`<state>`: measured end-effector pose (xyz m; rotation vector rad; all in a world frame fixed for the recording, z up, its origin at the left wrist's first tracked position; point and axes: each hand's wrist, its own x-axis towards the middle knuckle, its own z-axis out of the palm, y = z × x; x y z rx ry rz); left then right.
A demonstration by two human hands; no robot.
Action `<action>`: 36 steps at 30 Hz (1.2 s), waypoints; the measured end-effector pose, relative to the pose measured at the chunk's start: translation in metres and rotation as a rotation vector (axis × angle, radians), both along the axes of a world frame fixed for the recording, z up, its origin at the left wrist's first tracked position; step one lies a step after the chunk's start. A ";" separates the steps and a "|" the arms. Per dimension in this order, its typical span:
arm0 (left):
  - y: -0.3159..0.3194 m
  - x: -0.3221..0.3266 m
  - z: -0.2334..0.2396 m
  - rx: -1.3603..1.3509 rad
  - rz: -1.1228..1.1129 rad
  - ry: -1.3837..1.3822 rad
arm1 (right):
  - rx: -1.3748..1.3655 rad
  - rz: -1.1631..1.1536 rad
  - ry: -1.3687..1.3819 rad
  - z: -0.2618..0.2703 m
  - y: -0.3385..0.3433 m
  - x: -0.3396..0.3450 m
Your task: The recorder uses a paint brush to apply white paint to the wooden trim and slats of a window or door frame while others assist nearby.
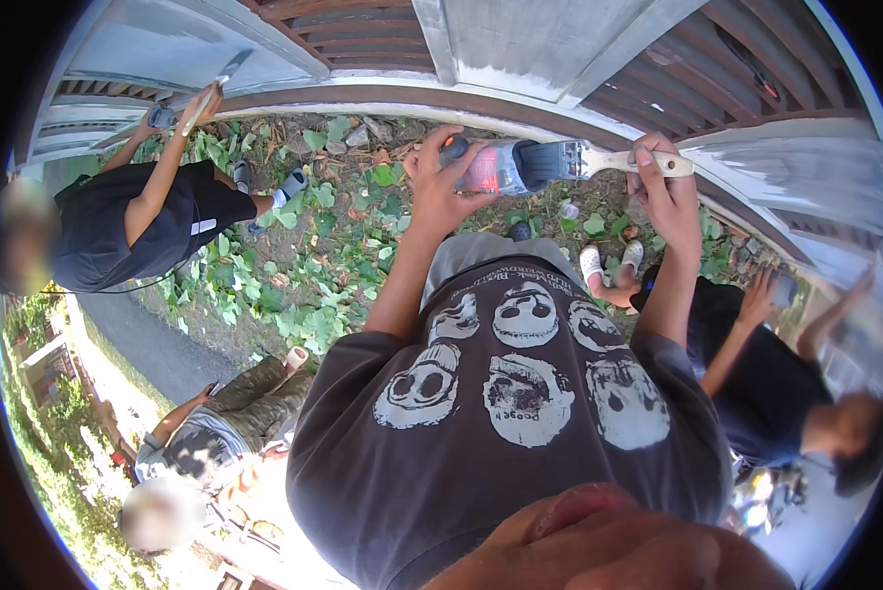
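Note:
My left hand (445, 181) grips a cut-down clear plastic bottle (484, 171) with a pink-red label and grey paint on its inside. At the same hand shows a dark rounded end (454, 146) with an orange spot; I cannot tell what it belongs to. My right hand (662, 181) pinches the pale handle of a wide flat paintbrush (609, 161). Its dark, grey-coated bristles are at the bottle's open mouth, and paint smears its metal ferrule. Both hands are before my body, below a wall of grey-painted panels (519, 51) with streaky paint.
Brown louvred slats (677, 81) flank the panels; a black and orange tool (755, 74) rests among them. Leafy plants (323, 221) cover the ground. Left, a person (153, 214) holds a brush against the wall; another (758, 369) works close on my right. Someone else (212, 435) is behind left.

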<state>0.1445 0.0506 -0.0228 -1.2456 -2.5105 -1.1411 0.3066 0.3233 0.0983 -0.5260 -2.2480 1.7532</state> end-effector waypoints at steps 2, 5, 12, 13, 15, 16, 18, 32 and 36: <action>0.005 0.010 -0.005 -0.010 0.010 0.001 | 0.029 -0.010 0.000 -0.003 0.007 0.012; 0.014 0.022 -0.009 -0.019 0.020 -0.011 | 0.075 -0.049 0.015 -0.005 0.013 0.029; 0.036 0.031 -0.010 -0.015 0.039 -0.034 | -0.141 -0.123 0.203 -0.015 0.027 0.057; 0.037 0.031 -0.011 -0.022 0.040 -0.036 | -0.148 -0.124 0.201 -0.014 0.027 0.060; 0.042 0.030 -0.010 0.000 0.036 -0.010 | -0.164 -0.128 0.246 -0.012 0.027 0.063; 0.044 0.032 -0.008 0.003 0.032 0.006 | -0.175 -0.099 0.239 -0.018 0.031 0.067; 0.046 0.036 -0.002 -0.013 0.032 0.009 | -0.161 -0.085 0.206 -0.022 0.033 0.070; 0.055 0.033 0.002 -0.026 0.017 -0.010 | -0.166 0.142 0.013 -0.010 0.052 0.085; 0.051 0.026 0.008 -0.024 0.011 -0.031 | -0.205 0.204 0.085 -0.021 0.051 0.081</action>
